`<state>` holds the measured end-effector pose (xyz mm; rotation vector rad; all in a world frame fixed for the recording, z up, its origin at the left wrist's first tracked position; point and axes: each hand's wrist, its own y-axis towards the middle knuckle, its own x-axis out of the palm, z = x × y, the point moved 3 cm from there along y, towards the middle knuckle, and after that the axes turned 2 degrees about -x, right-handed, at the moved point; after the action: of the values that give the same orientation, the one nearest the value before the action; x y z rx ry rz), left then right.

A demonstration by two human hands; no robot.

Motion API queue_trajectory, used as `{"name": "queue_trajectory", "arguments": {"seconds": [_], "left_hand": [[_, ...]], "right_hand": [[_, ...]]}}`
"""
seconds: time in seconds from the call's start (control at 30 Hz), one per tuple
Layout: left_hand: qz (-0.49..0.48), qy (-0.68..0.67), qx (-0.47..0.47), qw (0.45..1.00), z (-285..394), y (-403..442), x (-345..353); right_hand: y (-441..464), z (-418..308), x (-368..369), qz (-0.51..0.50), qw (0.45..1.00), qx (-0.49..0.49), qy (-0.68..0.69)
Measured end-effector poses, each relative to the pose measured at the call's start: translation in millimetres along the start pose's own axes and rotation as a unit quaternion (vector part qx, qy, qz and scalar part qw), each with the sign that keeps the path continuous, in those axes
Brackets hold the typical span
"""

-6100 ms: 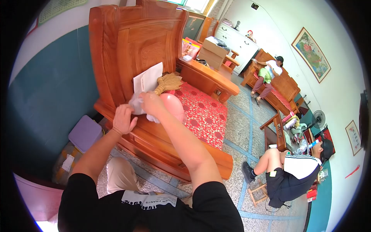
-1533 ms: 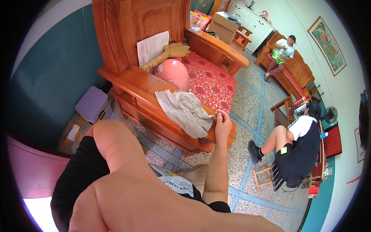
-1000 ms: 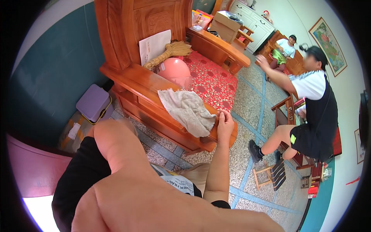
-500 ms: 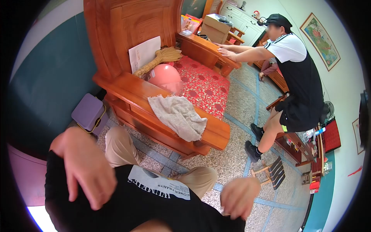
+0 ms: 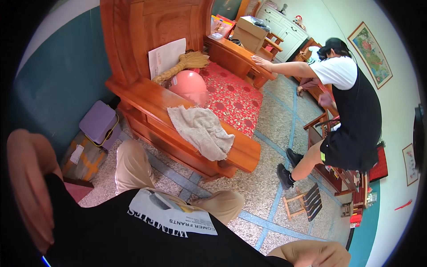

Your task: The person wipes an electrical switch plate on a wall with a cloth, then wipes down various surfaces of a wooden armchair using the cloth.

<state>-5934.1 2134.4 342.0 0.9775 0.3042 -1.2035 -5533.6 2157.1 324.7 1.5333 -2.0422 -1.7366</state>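
Observation:
My left hand (image 5: 33, 196) is raised at the left edge beside my black shirt, fingers close together and pointing down; whether it holds anything is hidden. At the bottom right, my right hand (image 5: 318, 254) is curled near my shirt, its fingertips blurred. A crumpled grey cloth (image 5: 202, 132) drapes over the near armrest (image 5: 246, 152) of the wooden chair, apart from both hands. On the chair's red patterned cushion (image 5: 233, 95) sit a pink round object (image 5: 188, 86) and a straw brush (image 5: 183, 65), with a white paper (image 5: 165, 58) behind them.
A co-worker (image 5: 356, 102) in a black vest leans with one hand on the far armrest. A folding stool (image 5: 307, 202) stands on the floor. Another person sits on the far bench. A purple box (image 5: 98, 123) and a cardboard box (image 5: 82, 158) lie at the left.
My hands have moved away from the chair, and further apart towards the view's lower edges. The cloth now lies on the armrest. The co-worker has risen from the stool and leans on the far armrest.

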Motion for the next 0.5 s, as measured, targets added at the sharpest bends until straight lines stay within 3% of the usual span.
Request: {"name": "queue_trajectory", "arguments": {"seconds": [0.03,0.17,0.3,0.33,0.4,0.43,0.5], "left_hand": [[0.078,0.029,0.027,0.996,2,9,-2],[0.102,0.004,-0.015,0.995,-4,17,-13],[0.110,0.033,-0.075,0.990,11,33,-22],[0.112,0.039,-0.070,0.990,15,34,-18],[0.160,0.100,0.052,0.981,26,32,-6],[0.112,0.069,0.140,0.981,29,17,9],[0.026,0.049,0.189,0.980,28,-25,33]], "right_hand": [[0,-5,-4,0.060,0.997,-0.050,-0.015],[-8,-18,-11,0.108,0.993,0.020,-0.033],[12,-32,-7,0.128,0.987,-0.034,-0.087],[19,-37,2,0.104,0.988,-0.072,-0.090],[32,-45,20,0.046,0.983,-0.152,-0.090],[34,-51,26,0.015,0.977,-0.192,-0.088],[-1,-75,40,-0.205,0.966,-0.155,-0.022]]}}
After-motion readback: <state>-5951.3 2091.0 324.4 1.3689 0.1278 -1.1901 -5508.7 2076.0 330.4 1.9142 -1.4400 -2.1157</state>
